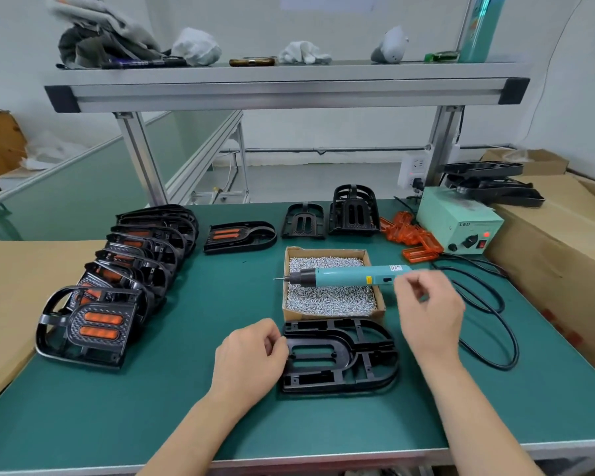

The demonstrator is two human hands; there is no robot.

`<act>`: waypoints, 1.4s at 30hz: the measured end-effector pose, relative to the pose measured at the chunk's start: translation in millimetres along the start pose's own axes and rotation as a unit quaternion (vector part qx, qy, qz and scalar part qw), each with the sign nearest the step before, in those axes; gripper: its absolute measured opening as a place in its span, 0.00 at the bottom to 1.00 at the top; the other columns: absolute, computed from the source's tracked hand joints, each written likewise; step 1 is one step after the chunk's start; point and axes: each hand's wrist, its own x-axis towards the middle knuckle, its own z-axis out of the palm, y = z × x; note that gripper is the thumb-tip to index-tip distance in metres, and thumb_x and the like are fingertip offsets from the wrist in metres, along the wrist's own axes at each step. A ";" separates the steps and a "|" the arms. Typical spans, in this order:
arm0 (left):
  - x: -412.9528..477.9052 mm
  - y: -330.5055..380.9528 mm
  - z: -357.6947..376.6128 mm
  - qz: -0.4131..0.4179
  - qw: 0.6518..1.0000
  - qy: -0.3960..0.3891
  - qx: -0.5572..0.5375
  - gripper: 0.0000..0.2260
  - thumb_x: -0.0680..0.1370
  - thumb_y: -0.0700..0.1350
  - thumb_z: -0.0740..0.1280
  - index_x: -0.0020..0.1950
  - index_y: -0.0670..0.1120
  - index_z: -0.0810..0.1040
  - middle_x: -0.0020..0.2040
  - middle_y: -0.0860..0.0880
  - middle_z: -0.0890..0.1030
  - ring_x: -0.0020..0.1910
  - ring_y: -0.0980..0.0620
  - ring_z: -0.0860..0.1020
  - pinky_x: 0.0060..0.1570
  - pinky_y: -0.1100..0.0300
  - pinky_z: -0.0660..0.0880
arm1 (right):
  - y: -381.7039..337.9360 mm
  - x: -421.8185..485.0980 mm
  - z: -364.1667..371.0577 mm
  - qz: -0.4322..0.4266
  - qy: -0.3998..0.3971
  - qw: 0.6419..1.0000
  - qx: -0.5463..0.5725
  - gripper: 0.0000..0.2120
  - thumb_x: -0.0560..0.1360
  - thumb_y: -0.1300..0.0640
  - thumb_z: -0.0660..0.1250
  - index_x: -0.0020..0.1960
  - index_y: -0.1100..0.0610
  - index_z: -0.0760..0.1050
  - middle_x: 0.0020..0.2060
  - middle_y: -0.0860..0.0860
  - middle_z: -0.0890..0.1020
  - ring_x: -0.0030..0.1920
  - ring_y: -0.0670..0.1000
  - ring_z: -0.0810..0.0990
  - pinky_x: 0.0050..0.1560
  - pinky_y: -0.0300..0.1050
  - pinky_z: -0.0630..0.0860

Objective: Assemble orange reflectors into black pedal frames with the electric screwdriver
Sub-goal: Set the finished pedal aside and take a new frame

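At the worktop's (186,424) near edge, L hand (251,359) grips the left rim of a bare black pedal frame (340,355) lying flat. R hand (430,310) is blurred, fingers loosely curled & holding nothing, just beside the tail of the electric screwdriver (351,276), which rests across the screw box (306,314). Orange reflectors (409,238) piled back right.

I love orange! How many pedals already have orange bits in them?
7 show orange: six in the overlapping row at left, plus a lone pedal to its right. The row's back frames may hide more.
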 end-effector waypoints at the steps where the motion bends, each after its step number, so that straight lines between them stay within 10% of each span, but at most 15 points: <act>1: -0.5 -0.7 0.3 -0.002 1.000 0.003 0.000 0.10 0.74 0.51 0.68 0.35 0.52 0.71 0.34 0.64 0.77 0.31 0.56 0.74 0.32 0.61 0.65 | -1.1 14.5 -0.5 -0.009 0.000 1.000 -0.016 0.06 0.75 0.62 0.70 0.39 0.56 0.80 0.38 0.51 0.80 0.39 0.49 0.76 0.43 0.45 0.70; 10: -4.4 -1.3 3.1 -0.006 1.000 0.008 -0.014 0.11 0.74 0.50 0.67 0.34 0.52 0.70 0.32 0.60 0.77 0.31 0.54 0.73 0.31 0.62 0.64 | 40.4 153.8 42.7 0.019 -0.257 0.913 -0.316 0.20 0.78 0.61 0.60 0.69 0.55 0.75 0.69 0.58 0.74 0.66 0.61 0.74 0.68 0.53 0.71; 21: -4.8 -6.9 4.6 0.018 0.999 -0.002 -0.041 0.09 0.74 0.52 0.67 0.37 0.53 0.69 0.30 0.56 0.75 0.31 0.54 0.70 0.34 0.62 0.71 | 79.8 225.5 93.9 0.041 -0.398 0.798 -0.450 0.33 0.79 0.46 0.60 0.82 0.49 0.53 0.81 0.57 0.53 0.80 0.64 0.51 0.78 0.63 0.54; 38: 0.6 -2.4 3.5 0.007 1.000 0.012 -0.027 0.09 0.74 0.53 0.68 0.40 0.53 0.70 0.33 0.56 0.77 0.33 0.54 0.71 0.34 0.64 0.69 | 79.2 200.3 71.7 -0.024 -0.461 0.749 -0.475 0.31 0.77 0.37 0.63 0.77 0.49 0.67 0.73 0.53 0.73 0.70 0.57 0.73 0.67 0.51 0.72; 42: -1.3 0.9 4.3 0.005 1.000 0.016 -0.025 0.10 0.74 0.55 0.68 0.40 0.53 0.70 0.34 0.57 0.77 0.36 0.55 0.73 0.35 0.65 0.69 | 52.1 201.1 65.7 -0.034 -0.451 0.724 -0.521 0.23 0.76 0.35 0.61 0.46 0.54 0.80 0.46 0.52 0.83 0.46 0.54 0.81 0.49 0.48 0.79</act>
